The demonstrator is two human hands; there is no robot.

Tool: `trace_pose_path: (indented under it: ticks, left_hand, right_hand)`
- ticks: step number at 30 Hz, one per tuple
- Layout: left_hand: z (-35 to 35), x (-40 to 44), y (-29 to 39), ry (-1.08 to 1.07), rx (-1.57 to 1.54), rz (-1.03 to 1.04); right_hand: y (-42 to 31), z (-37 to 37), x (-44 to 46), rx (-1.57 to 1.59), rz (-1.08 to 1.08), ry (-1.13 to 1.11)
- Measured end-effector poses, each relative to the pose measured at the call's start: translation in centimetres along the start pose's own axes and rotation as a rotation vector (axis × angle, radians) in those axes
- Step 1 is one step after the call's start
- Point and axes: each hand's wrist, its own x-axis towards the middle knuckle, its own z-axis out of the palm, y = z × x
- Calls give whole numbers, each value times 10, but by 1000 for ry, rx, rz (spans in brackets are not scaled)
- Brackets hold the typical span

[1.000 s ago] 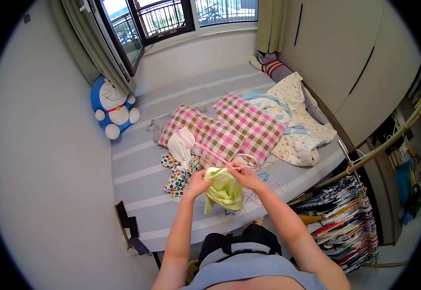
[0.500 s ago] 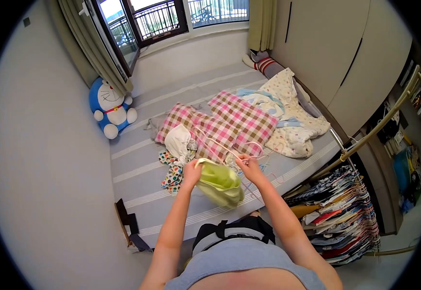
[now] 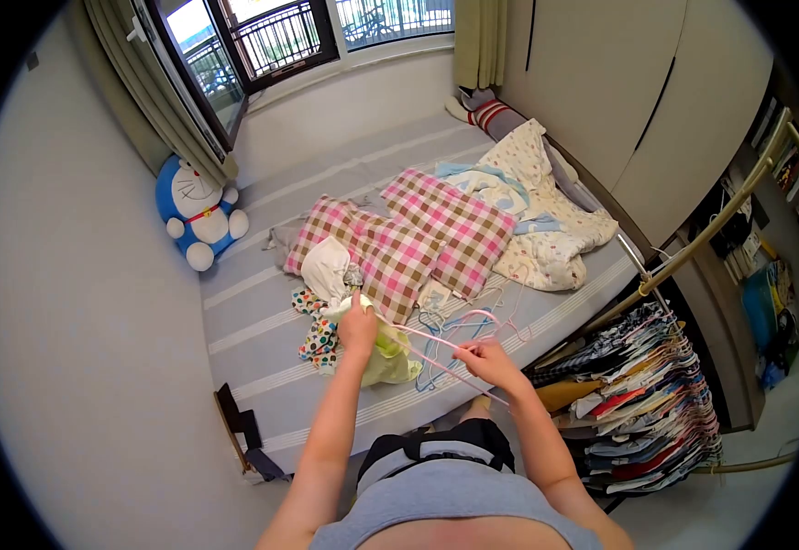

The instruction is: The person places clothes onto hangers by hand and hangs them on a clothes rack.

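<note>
My left hand (image 3: 357,328) grips the top of a light green garment (image 3: 392,360), which hangs down over the near side of the bed. In my right hand (image 3: 491,361) is a pink clothes hanger (image 3: 429,337); its bar reaches left to the green cloth, and I cannot tell how much of it lies inside. Several loose hangers, blue ones (image 3: 429,365) among them, rest on the bed just beyond my right hand. A white garment (image 3: 328,266) and a polka-dot cloth (image 3: 319,339) lie beside my left hand.
Pink-and-brown checked pillows (image 3: 450,229) and a cream patterned quilt (image 3: 551,247) lie on the striped bed (image 3: 262,321). A blue plush toy (image 3: 199,215) sits against the left wall. At right, a rack (image 3: 729,215) stands near many hung clothes (image 3: 638,403).
The green garment has dropped from being held spread open to hanging bunched under my left hand. My right hand has moved lower and right with the pink hanger, whose outline now shows more.
</note>
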Motion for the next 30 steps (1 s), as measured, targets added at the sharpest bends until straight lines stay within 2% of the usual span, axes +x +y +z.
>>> trace_pose_path:
  ticks: [5, 8, 10, 11, 12, 13, 15, 16, 18, 20, 21, 22, 25, 30]
  left_hand:
    - [-4, -54, 47, -119, -22, 202]
    - [-10, -93, 70, -188, -162, 391]
    - [-19, -102, 75, -217, -318, 437]
    - [-28, -101, 74, -135, -317, 530]
    - [-42, -93, 71, -51, -316, 622]
    - [-58, -84, 69, 34, -314, 713]
    - [-100, -53, 68, 491, 38, 969]
    - [-110, -41, 57, 405, 139, 969]
    - [-119, -25, 39, 230, 338, 963]
    - [-112, -27, 34, 142, 311, 951]
    - [-108, -27, 33, 96, 299, 946]
    - [-104, -26, 33, 154, 236, 1033]
    - [-91, -34, 43, 143, 286, 990]
    - [-66, -43, 54, 126, 202, 1042]
  right_hand:
    - [17, 29, 34, -93, -108, 59]
    - [49, 44, 61, -95, -331, 193]
    - [58, 45, 68, 101, -377, 174]
    - [62, 46, 72, 199, -399, 166]
    - [73, 44, 75, 158, -313, 237]
    - [72, 34, 70, 54, -364, 209]
    - [49, 10, 57, -153, -464, 155]
    - [39, 3, 55, -160, -566, 195]
    - [41, 0, 55, 54, -512, 237]
    - [41, -4, 55, 262, -423, 260]
    - [40, -4, 57, 254, -389, 307]
    - [38, -3, 60, 248, -354, 353]
    - [37, 14, 68, 233, -361, 408]
    - [27, 43, 72, 241, -378, 467]
